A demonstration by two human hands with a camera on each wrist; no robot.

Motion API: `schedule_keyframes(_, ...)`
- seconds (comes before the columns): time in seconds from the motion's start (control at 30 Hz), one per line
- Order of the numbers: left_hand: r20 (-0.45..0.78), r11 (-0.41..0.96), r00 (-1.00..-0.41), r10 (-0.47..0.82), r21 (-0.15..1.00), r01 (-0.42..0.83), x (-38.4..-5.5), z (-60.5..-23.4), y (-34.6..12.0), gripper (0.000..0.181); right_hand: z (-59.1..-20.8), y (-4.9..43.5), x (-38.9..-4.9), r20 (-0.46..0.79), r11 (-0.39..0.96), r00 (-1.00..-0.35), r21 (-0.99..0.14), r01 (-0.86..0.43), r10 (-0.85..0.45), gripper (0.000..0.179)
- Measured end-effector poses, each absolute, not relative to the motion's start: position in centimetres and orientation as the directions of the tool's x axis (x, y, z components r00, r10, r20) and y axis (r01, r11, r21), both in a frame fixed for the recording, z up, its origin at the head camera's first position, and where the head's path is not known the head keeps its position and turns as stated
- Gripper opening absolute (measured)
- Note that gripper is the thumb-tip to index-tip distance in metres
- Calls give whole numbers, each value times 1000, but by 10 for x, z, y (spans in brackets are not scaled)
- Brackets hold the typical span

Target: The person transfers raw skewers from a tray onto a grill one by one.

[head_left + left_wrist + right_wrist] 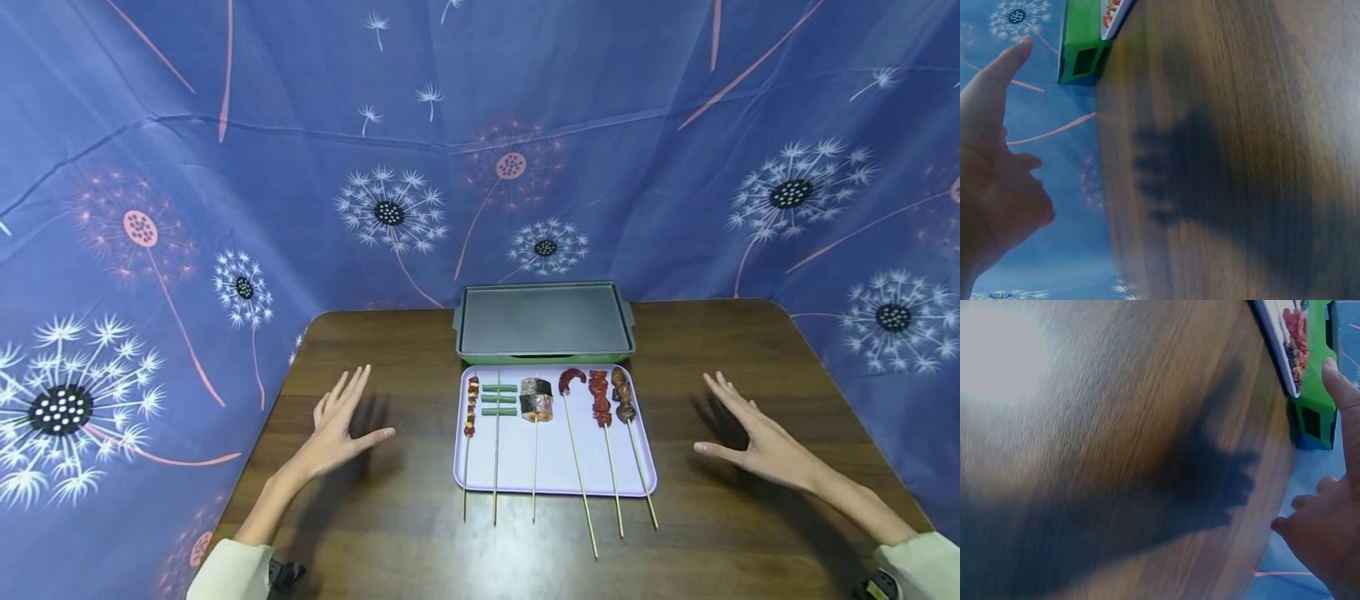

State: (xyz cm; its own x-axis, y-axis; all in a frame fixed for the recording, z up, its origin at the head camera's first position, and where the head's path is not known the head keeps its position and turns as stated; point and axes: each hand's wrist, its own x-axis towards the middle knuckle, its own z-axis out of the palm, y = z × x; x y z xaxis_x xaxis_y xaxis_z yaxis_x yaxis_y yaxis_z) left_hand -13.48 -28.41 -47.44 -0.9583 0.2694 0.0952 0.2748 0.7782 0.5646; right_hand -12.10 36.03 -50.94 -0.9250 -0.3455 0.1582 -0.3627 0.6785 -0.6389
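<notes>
In the head view my left hand [337, 433] hovers over the table left of a pale lilac tray [555, 467], fingers spread and holding nothing. On the other side my right hand [765, 442] is held the same way, thumb apart. Several skewers lie across the tray, sticks poking past its front rim: a thin red-and-yellow one [471, 408], green stalks [498, 400], a fish chunk [536, 398], a curled dark red piece [572, 379], red meat [601, 398] and brown round pieces [622, 396]. Both wrist views show the hands raised, casting shadows.
Behind the tray stands a green grill with a flat dark plate [546, 318], its two handles at the sides. The brown wooden table [420, 533] carries everything. A blue dandelion-print cloth [637, 192] hangs behind and around the table.
</notes>
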Motion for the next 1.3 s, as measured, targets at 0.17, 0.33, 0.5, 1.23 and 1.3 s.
schedule_keyframes(0.17,47,703,-960,275,671,234,-132,-468,-288,104,-511,346,-120,105,632,-947,-722,-282,-303,107)
schedule_keyframes(0.33,52,619,-949,311,746,244,-133,-470,-282,97,-515,341,-119,173,488,-922,-806,-335,-347,98)
schedule_keyframes(0.5,33,568,-941,337,790,231,-134,-479,-271,92,-519,336,-117,194,299,-894,-896,-329,-404,88)
schedule_keyframes(1.23,-64,303,-831,552,944,128,-130,-524,-221,75,-539,317,-94,173,130,-851,-954,-270,-495,65)
schedule_keyframes(1.3,-66,298,-828,557,946,125,-129,-528,-217,74,-542,317,-92,176,105,-840,-958,-265,-514,64)
